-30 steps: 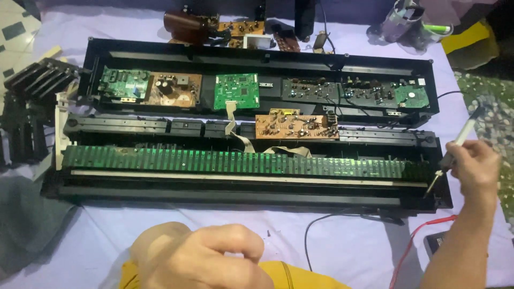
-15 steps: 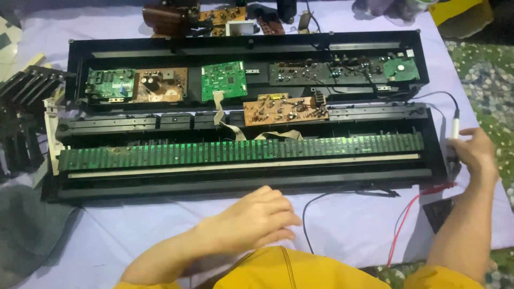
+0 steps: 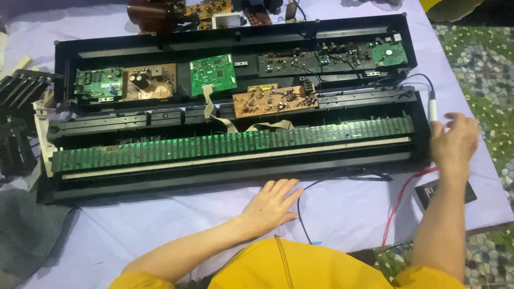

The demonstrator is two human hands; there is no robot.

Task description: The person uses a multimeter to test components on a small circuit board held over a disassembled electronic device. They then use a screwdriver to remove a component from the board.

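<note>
lilac cloth (image 3: 342, 214), green pebble-patterned floor (image 3: 482, 64)

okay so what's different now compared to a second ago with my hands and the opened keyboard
The left hand moved forward from close to the body and now lies flat on the lilac cloth in front of the opened keyboard case. The right hand stayed at the case's right end beside the white probe; whether it grips the probe is unclear. The circuit boards and green key strip look unchanged.
</note>
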